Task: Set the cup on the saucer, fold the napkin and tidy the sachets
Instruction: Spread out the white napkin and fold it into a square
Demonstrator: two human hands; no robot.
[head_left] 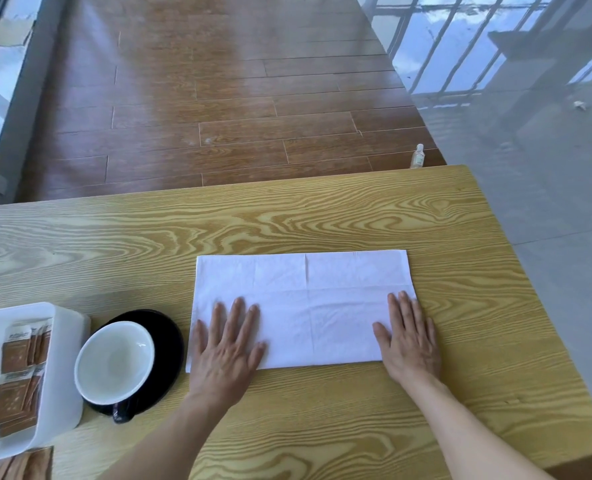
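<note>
A white napkin [308,299] lies flat on the wooden table, with crease lines across it. My left hand [227,355] presses flat on its near left corner, fingers spread. My right hand [408,337] presses flat on its near right corner. Left of the napkin stands a cup [114,362], black outside and white inside, on a black saucer [168,337], its handle toward me. Brown sachets [19,372] stand upright in a white plastic box [66,344] at the far left. More brown sachets [21,467] lie on the table in front of the box.
The wooden table [287,216] ends at a far edge above the napkin and a right edge past my right hand. A small clear bottle [418,156] stands on the floor beyond the far right corner.
</note>
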